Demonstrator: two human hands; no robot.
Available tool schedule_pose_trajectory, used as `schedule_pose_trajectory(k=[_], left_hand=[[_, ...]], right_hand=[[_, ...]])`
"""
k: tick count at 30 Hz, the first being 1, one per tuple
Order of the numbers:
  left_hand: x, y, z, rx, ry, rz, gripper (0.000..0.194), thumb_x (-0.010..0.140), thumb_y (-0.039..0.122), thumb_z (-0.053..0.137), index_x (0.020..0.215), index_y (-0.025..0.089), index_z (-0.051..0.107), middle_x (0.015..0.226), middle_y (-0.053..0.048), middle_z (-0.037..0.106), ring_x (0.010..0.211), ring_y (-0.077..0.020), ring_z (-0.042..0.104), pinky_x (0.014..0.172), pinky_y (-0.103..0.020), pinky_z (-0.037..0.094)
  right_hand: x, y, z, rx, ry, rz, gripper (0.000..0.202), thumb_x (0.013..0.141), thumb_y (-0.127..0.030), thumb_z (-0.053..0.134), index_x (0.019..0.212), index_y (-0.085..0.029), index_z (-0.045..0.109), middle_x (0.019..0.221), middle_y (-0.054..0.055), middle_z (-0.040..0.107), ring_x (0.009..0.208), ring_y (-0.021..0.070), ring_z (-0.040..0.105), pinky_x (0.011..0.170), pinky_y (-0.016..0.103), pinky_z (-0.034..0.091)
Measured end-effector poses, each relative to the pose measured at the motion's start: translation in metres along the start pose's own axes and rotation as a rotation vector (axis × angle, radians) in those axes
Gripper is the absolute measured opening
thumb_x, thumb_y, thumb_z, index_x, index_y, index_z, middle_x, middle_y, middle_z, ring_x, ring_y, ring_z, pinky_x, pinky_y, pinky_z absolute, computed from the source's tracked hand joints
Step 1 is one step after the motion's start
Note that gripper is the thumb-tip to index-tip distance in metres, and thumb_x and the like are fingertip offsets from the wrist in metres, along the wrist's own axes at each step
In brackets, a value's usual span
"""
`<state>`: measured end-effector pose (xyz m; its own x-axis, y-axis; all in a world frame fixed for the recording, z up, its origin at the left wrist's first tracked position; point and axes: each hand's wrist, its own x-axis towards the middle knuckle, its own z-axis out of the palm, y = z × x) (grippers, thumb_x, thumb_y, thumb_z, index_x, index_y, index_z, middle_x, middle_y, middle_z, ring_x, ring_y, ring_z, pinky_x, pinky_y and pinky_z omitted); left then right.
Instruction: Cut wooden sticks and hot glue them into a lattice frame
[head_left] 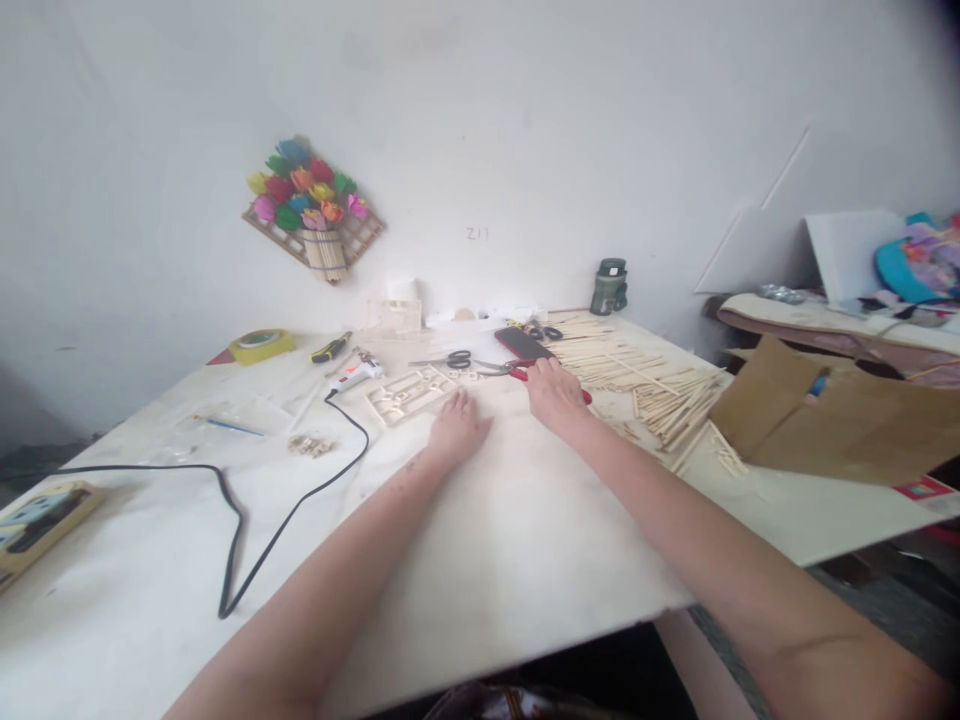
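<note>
My right hand [553, 395] is closed around a pair of red-handled pliers [517, 373], whose metal jaws point left over the table. Flat on the tabletop lies my left hand [459, 428], fingers stretched forward and apparently holding nothing. Just beyond its fingers is a small frame of pale wooden sticks [409, 397]. Black-handled scissors [457, 360] lie behind the frame, close to the pliers' jaws. A dark phone [523, 345] rests behind my right hand. To the left of the frame sits a white hot glue gun [356, 374].
Many thin wooden sticks [675, 405] spread at the right, beside a cardboard box [832, 415]. The glue gun's black cable [289, 520] loops across the left side. Yellow tape [262, 346], a utility knife [331, 348], wood bits [311, 446] and a power strip [45, 530] lie leftward.
</note>
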<state>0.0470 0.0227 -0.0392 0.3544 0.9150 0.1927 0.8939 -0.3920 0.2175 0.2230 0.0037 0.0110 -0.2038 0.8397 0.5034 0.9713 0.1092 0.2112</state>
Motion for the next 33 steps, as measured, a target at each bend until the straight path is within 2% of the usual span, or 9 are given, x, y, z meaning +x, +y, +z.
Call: schedule_pose_trajectory(k=[4,9,11,14,17,20,23,27,33], left_hand=[[0.019,0.010,0.007,0.000,-0.048,-0.077,0.065,0.085,0.046,0.027,0.132,0.001,0.031,0.143,-0.020,0.021,0.133,-0.0283,0.015,0.108,-0.038,0.015],[0.036,0.034,0.019,-0.080,-0.021,-0.070,0.060,0.086,0.039,0.027,0.131,-0.001,0.032,0.141,-0.022,0.025,0.132,-0.0281,0.018,0.108,-0.040,0.013],[0.042,0.050,0.023,-0.208,0.011,-0.035,0.054,0.085,0.033,0.033,0.128,0.001,0.036,0.139,-0.021,0.030,0.132,-0.0284,0.020,0.107,-0.043,0.013],[0.050,0.077,0.025,-0.642,0.061,0.075,0.044,0.081,0.024,0.043,0.123,0.012,0.046,0.130,-0.014,0.046,0.126,-0.0235,0.034,0.106,-0.039,0.021],[0.051,0.090,0.022,-0.721,0.077,0.125,0.039,0.081,0.022,0.041,0.120,0.022,0.048,0.124,-0.003,0.054,0.118,-0.0158,0.044,0.103,-0.032,0.030],[0.044,0.082,0.016,-0.746,0.101,0.103,0.043,0.079,0.019,0.044,0.122,0.016,0.047,0.127,-0.007,0.051,0.118,-0.0174,0.044,0.103,-0.033,0.030],[0.034,0.059,0.009,-0.743,0.174,-0.076,0.037,0.078,0.019,0.045,0.112,0.011,0.055,0.124,-0.010,0.053,0.118,-0.0183,0.045,0.102,-0.030,0.030],[0.021,0.034,0.006,-0.804,0.250,-0.296,0.027,0.078,0.029,0.045,0.086,0.013,0.065,0.094,-0.009,0.068,0.092,-0.0191,0.060,0.086,-0.030,0.043],[0.000,0.029,0.007,-0.799,0.338,-0.430,0.034,0.078,0.041,0.039,0.072,0.017,0.062,0.063,-0.004,0.064,0.063,-0.0161,0.060,0.063,-0.027,0.043]], right_hand=[[-0.008,0.002,-0.001,-0.005,0.033,0.034,0.022,0.086,-0.018,0.034,0.092,-0.012,0.054,0.094,0.012,0.052,0.091,0.0224,0.044,0.066,0.030,0.034],[-0.008,0.008,-0.004,0.018,0.088,0.051,0.021,0.086,-0.020,0.035,0.090,-0.013,0.055,0.093,0.011,0.052,0.092,0.0221,0.042,0.065,0.030,0.033],[-0.006,0.008,-0.006,0.031,0.105,0.073,0.021,0.086,-0.020,0.036,0.090,-0.013,0.055,0.094,0.011,0.052,0.092,0.0220,0.042,0.065,0.029,0.033],[-0.004,0.008,-0.010,0.046,0.145,0.120,0.020,0.085,-0.020,0.037,0.089,-0.014,0.055,0.094,0.011,0.052,0.091,0.0218,0.042,0.066,0.029,0.032],[-0.002,0.008,-0.013,0.063,0.172,0.160,0.019,0.084,-0.022,0.039,0.090,-0.014,0.055,0.093,0.011,0.052,0.091,0.0221,0.042,0.065,0.030,0.032],[-0.002,0.009,-0.015,0.079,0.161,0.163,0.021,0.085,-0.024,0.038,0.091,-0.013,0.055,0.093,0.012,0.052,0.092,0.0227,0.042,0.065,0.030,0.033],[-0.004,0.005,-0.016,0.092,0.122,0.146,0.024,0.086,-0.023,0.034,0.093,-0.012,0.055,0.096,0.014,0.051,0.093,0.0232,0.041,0.066,0.030,0.035],[-0.009,-0.008,-0.021,0.081,0.054,0.158,0.025,0.085,-0.018,0.033,0.095,-0.010,0.055,0.098,0.016,0.051,0.095,0.0247,0.042,0.066,0.030,0.038],[-0.021,-0.027,-0.018,0.034,-0.094,0.175,0.028,0.078,-0.007,0.036,0.094,-0.006,0.059,0.095,0.020,0.053,0.091,0.0261,0.048,0.062,0.029,0.042]])
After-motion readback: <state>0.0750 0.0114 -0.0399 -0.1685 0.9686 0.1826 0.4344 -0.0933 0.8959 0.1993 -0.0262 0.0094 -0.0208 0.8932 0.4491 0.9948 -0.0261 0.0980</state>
